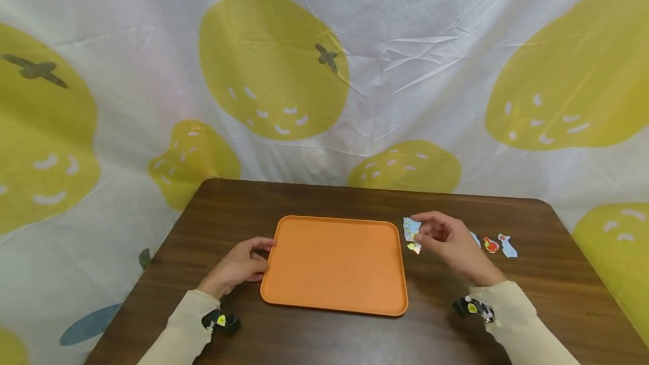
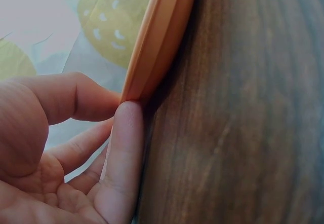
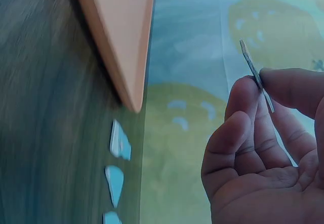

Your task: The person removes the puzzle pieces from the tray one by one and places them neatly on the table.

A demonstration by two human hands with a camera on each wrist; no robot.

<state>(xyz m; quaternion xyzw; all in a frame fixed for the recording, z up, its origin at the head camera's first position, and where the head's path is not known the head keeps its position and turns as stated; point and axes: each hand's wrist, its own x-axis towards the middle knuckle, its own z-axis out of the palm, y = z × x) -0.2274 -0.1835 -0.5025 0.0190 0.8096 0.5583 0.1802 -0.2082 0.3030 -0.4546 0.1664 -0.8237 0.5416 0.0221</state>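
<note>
An orange rectangular tray (image 1: 334, 266) lies flat on the table. My left hand (image 1: 240, 263) is at its left rim; in the left wrist view the thumb and a finger pinch the tray's edge (image 2: 157, 46). Right of the tray, my right hand (image 1: 451, 244) is held above the table. Its thumb and fingertips pinch a thin flat picture piece (image 1: 412, 228), light blue with yellow bits. The right wrist view shows that piece (image 3: 248, 59) edge-on. Whether the yellowish patch (image 1: 414, 248) below belongs to it, I cannot tell.
Right of my right hand lie a red cutout piece (image 1: 490, 245), a pale blue one (image 1: 507, 246) and another partly hidden blue piece (image 1: 475, 239). The dark wooden table (image 1: 324, 337) ends at a curtain (image 1: 395, 100) printed with yellow fruit.
</note>
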